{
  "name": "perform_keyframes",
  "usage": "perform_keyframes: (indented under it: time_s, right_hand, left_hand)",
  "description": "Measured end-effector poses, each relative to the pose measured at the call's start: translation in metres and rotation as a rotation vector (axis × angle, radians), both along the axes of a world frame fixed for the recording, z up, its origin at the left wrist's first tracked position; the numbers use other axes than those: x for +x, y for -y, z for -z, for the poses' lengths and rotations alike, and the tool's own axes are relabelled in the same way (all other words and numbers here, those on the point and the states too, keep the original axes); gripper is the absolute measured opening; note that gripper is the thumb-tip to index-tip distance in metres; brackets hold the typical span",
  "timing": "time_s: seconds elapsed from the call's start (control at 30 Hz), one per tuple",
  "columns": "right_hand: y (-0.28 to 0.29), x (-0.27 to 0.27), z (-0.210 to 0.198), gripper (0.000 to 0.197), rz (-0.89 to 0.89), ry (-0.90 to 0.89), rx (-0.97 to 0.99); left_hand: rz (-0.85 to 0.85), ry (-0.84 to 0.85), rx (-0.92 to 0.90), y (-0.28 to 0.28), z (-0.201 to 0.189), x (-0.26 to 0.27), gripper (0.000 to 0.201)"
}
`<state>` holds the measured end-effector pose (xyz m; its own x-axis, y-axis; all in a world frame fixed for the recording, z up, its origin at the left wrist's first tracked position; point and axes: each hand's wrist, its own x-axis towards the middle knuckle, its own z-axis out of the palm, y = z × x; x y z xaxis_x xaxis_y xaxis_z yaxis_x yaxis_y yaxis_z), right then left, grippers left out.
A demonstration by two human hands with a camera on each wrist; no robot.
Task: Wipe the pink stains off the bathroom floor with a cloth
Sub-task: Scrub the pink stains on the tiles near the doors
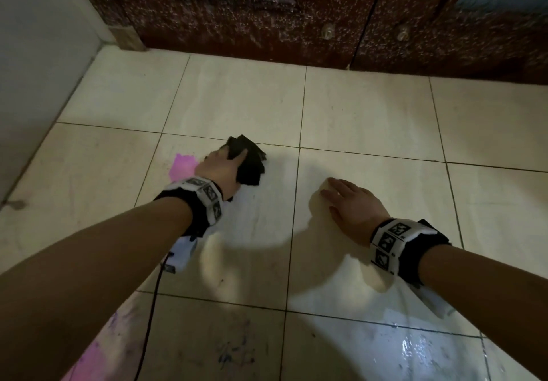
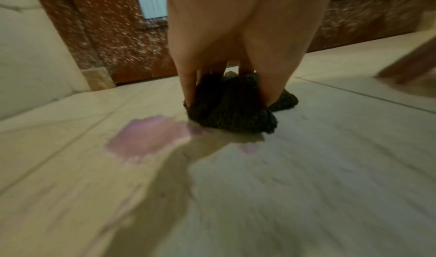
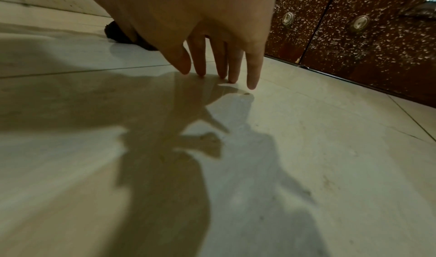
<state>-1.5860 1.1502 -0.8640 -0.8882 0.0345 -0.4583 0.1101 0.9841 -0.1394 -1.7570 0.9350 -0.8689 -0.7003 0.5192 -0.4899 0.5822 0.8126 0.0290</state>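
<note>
While it lies bunched on the pale tiled floor (image 1: pixel 355 113), the dark cloth (image 1: pixel 252 164) is gripped by the left hand (image 1: pixel 221 170), whose fingers (image 2: pixel 188 85) and thumb curl down round its crumpled folds and press it to the tile. Just beside the cloth, on the side toward the white wall (image 1: pixel 35 69), a pink stain (image 1: pixel 184 165) spreads over the same tile, its near edge almost touching the fabric; in the left wrist view a fainter pink smear (image 2: pixel 249 148) shows on the tile in front of the cloth. The left arm reaches forward, palm down over the cloth, with a marker-patterned wristband (image 1: pixel 204 199) on it and a thin dark cable (image 1: pixel 151 315) trailing back along the floor.

Well apart from the cloth, on the neighbouring tile, the right hand (image 1: pixel 353 205) holds nothing: its fingers (image 3: pixel 253 70) are straight and slightly spread, tips on the tile.

Beyond the cloth stands a dark red, white-speckled door (image 1: pixel 267 24) with two small round metal fittings (image 1: pixel 327 31). A second pink patch (image 1: pixel 92 363) lies far behind the cloth and is cut off by the picture's edge. The left wrist view is blurred, so the cloth's weave is hard to make out, and the hand hides much of its top.
</note>
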Motion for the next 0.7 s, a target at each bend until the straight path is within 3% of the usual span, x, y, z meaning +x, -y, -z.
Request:
perform_keyframes:
  time_s: [0.1,0.2,0.37,0.43,0.53,0.7]
  right_hand:
    - [-0.001,0.005,-0.001,0.048,-0.006,0.004,0.005]
    - [0.000,0.004,-0.003,0.048,-0.018,0.017,0.023]
    - [0.012,-0.004,-0.010,0.047,-0.072,0.028,0.041]
    - [0.019,-0.009,-0.012,0.047,-0.092,0.025,0.040]
    - [0.024,-0.013,-0.013,0.048,-0.107,0.014,0.030]
    - [0.023,-0.010,-0.008,0.049,-0.097,0.028,0.021]
  left_hand:
    - [0.255,-0.113,0.177,0.010,0.003,0.046,0.062]
    - [0.583,-0.079,0.278,0.033,0.005,0.105,0.047]
    - [0.903,0.037,0.139,0.062,0.001,0.172,0.043]
    - [0.843,0.100,0.165,0.059,-0.005,0.170,0.039]
    - [0.440,0.097,0.393,0.045,-0.031,0.132,0.027]
    - [-0.015,-0.251,0.479,0.065,-0.048,0.016,0.051]
